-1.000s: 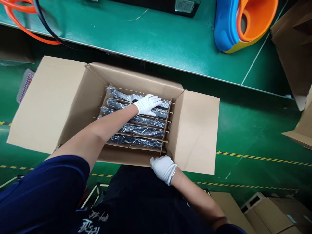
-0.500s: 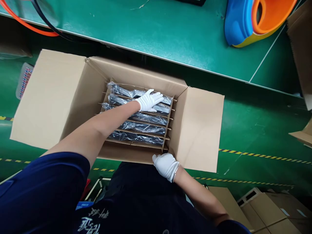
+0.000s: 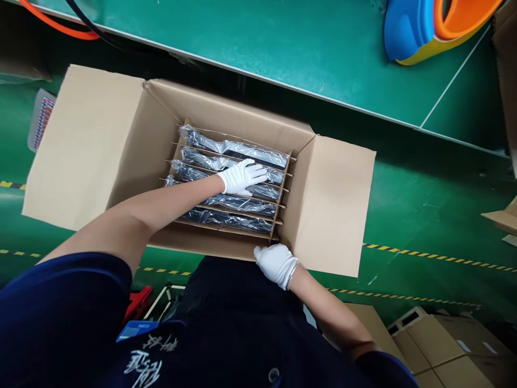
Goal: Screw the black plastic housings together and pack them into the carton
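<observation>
Left hand (image 3: pixel 241 177) slid nearer, fingers spread on bagged parts (image 3: pixel 238 203) | right hand (image 3: pixel 277 263) curled gripping box (image 3: pixel 218 249) near edge

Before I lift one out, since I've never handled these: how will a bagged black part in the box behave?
Probably slippery: the bagged black part has glossy, crinkled film. Likely stiff, since it spans its cardboard divider slot unsagging. The left hand rests flat on others.

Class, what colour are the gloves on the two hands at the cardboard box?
White, on both the left hand and the right hand; clearest in the head view.
</observation>
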Demonstrator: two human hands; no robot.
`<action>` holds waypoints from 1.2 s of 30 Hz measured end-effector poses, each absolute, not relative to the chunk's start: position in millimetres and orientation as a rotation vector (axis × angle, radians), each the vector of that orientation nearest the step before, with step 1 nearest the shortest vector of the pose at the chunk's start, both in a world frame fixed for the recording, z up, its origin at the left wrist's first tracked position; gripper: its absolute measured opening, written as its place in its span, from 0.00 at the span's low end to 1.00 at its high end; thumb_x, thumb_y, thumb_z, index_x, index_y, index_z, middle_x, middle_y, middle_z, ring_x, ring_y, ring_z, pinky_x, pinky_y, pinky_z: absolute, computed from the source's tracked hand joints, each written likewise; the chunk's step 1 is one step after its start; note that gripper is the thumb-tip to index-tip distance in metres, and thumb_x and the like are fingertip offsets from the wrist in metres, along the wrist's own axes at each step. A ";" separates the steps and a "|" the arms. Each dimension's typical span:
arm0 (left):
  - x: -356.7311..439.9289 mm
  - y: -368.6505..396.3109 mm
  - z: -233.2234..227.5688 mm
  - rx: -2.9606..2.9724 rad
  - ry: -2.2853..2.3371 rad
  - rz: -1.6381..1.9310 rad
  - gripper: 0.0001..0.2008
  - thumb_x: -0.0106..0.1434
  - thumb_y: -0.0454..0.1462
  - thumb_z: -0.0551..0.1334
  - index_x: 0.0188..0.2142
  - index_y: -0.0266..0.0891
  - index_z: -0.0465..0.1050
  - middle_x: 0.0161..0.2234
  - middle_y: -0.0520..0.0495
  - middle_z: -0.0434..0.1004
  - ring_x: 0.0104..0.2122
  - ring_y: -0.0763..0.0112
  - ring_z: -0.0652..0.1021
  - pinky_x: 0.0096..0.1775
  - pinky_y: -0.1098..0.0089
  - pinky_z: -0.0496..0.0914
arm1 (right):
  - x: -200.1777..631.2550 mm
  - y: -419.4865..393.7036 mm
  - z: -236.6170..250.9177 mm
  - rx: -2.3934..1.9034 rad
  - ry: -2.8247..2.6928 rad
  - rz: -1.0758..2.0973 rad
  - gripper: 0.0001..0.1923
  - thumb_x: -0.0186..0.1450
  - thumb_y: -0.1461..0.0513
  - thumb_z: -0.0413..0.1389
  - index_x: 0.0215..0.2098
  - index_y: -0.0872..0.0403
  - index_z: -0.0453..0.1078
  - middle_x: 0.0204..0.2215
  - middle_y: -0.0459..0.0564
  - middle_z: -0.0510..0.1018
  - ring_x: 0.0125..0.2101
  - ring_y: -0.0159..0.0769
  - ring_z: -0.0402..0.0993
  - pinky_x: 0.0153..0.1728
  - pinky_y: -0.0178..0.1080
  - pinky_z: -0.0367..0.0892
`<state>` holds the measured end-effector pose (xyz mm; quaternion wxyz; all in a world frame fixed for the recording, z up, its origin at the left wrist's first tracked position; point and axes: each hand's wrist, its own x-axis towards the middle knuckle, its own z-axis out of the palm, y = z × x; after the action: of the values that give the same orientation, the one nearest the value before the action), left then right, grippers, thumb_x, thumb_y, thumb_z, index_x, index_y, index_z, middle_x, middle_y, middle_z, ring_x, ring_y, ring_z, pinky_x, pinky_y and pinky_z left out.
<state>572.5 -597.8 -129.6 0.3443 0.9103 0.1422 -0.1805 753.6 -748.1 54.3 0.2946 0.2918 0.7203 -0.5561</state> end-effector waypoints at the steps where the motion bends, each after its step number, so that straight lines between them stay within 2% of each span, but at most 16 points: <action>1: 571.2 -600.5 -130.5 2.363 0.386 -0.481 0.39 0.60 0.44 0.64 0.67 0.42 0.52 0.67 0.37 0.54 0.66 0.50 0.56 0.65 0.51 0.40 | 753.7 -748.8 54.0 0.779 1.918 -1.478 0.16 0.68 0.66 0.41 0.50 0.61 0.63 0.34 0.59 0.75 0.35 0.46 0.76 0.32 0.43 0.70; 5: 571.9 -601.5 -136.4 2.327 0.439 -0.483 0.38 0.62 0.42 0.62 0.68 0.41 0.50 0.66 0.36 0.57 0.66 0.53 0.57 0.65 0.52 0.39 | 753.4 -751.3 52.7 0.794 1.920 -1.469 0.15 0.69 0.64 0.41 0.50 0.60 0.64 0.34 0.58 0.75 0.35 0.45 0.76 0.31 0.42 0.70; 11: 575.1 -598.7 -134.1 2.274 0.464 -0.529 0.36 0.62 0.40 0.62 0.67 0.44 0.51 0.66 0.39 0.56 0.67 0.54 0.56 0.65 0.52 0.41 | 750.5 -753.3 52.1 0.806 1.901 -1.449 0.16 0.69 0.62 0.42 0.51 0.59 0.64 0.35 0.57 0.76 0.35 0.45 0.76 0.32 0.41 0.69; 15: 571.6 -610.2 -116.3 2.268 0.505 -0.454 0.37 0.63 0.46 0.61 0.68 0.40 0.50 0.67 0.36 0.54 0.67 0.52 0.55 0.65 0.51 0.40 | 750.3 -753.2 54.0 0.832 1.901 -1.432 0.14 0.69 0.61 0.44 0.48 0.58 0.65 0.34 0.56 0.76 0.34 0.43 0.76 0.32 0.40 0.68; 17: 567.1 -620.1 -106.1 2.240 0.446 -0.408 0.39 0.61 0.49 0.62 0.67 0.42 0.53 0.68 0.37 0.53 0.67 0.51 0.54 0.65 0.51 0.42 | 750.5 -753.2 54.7 0.848 1.906 -1.425 0.14 0.69 0.60 0.44 0.47 0.58 0.65 0.34 0.56 0.76 0.35 0.43 0.76 0.33 0.39 0.68; 20: 560.0 -634.6 -96.1 2.216 0.397 -0.460 0.38 0.57 0.46 0.66 0.65 0.45 0.57 0.67 0.39 0.54 0.67 0.50 0.55 0.65 0.51 0.45 | 750.1 -753.7 54.7 0.863 1.909 -1.414 0.14 0.69 0.60 0.44 0.46 0.57 0.66 0.33 0.56 0.76 0.35 0.44 0.76 0.34 0.40 0.68; 26: 559.0 -646.7 -90.9 2.298 0.457 -0.526 0.35 0.59 0.40 0.64 0.65 0.41 0.57 0.67 0.34 0.54 0.67 0.47 0.54 0.63 0.46 0.46 | 747.9 -755.5 55.7 0.884 1.901 -1.391 0.14 0.68 0.59 0.45 0.46 0.57 0.67 0.33 0.56 0.76 0.36 0.43 0.76 0.35 0.39 0.67; 31: 559.5 -650.0 -96.2 2.343 0.452 -0.523 0.33 0.61 0.40 0.62 0.65 0.40 0.56 0.67 0.34 0.54 0.66 0.48 0.54 0.63 0.45 0.42 | 745.3 -754.9 59.8 0.888 1.884 -1.354 0.15 0.69 0.59 0.45 0.48 0.57 0.67 0.34 0.56 0.76 0.36 0.41 0.75 0.37 0.38 0.67; 36: 556.2 -653.1 -104.3 2.370 0.469 -0.451 0.36 0.59 0.40 0.63 0.65 0.38 0.55 0.66 0.34 0.57 0.66 0.49 0.55 0.64 0.47 0.41 | 743.1 -754.7 57.8 0.872 1.883 -1.333 0.16 0.70 0.58 0.44 0.49 0.57 0.67 0.35 0.56 0.77 0.38 0.41 0.76 0.38 0.38 0.67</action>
<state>556.2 -653.1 -104.3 0.3352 0.9085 0.1799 -0.1730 743.1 -754.7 57.8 0.3312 0.3336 0.7204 -0.5100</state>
